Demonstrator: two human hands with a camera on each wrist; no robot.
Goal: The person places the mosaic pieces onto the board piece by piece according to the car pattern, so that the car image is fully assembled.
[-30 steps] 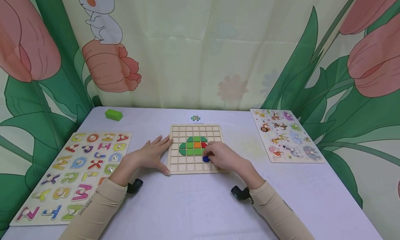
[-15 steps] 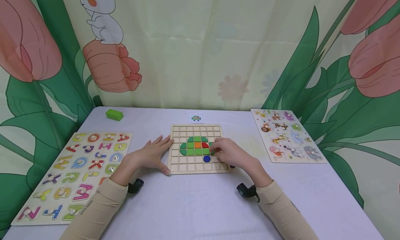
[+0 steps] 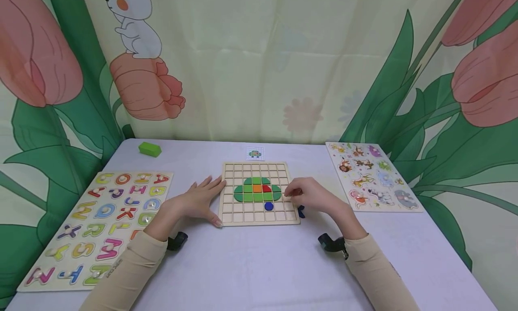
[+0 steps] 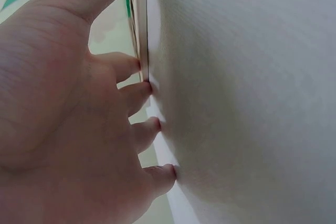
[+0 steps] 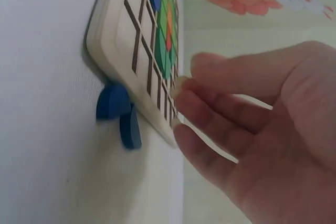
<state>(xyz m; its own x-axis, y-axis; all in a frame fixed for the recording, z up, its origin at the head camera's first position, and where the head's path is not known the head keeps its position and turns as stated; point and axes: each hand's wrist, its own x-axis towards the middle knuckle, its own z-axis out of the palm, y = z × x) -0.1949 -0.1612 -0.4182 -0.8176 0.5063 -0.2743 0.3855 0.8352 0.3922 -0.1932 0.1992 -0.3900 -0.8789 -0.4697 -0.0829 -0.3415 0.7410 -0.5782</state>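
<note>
A wooden grid board (image 3: 238,218) lies flat at the middle of the table. On it, green blocks (image 3: 245,196) form a domed shape with an orange square (image 3: 257,188) and red pieces (image 3: 266,188) inside. A blue disc (image 3: 269,206) sits below the shape. My left hand (image 3: 198,198) is spread at the board's left edge, thumb at the near corner. Over the right edge hovers my right hand (image 3: 309,194), its fingers loosely bent with nothing seen between them. Beside that edge, under the hand, lie blue rounded pieces (image 5: 113,100), partly hidden in the head view.
A small pattern card (image 3: 255,153) lies behind the board. The alphabet puzzle (image 3: 117,203) is at left, partly under the left forearm; an animal puzzle (image 3: 370,176) lies at right. A green block (image 3: 149,149) rests at the back left.
My right hand has moved right, off the blue disc and the green shape, to the board's right edge. The disc and the shape's right end are uncovered. My left hand stays put.
</note>
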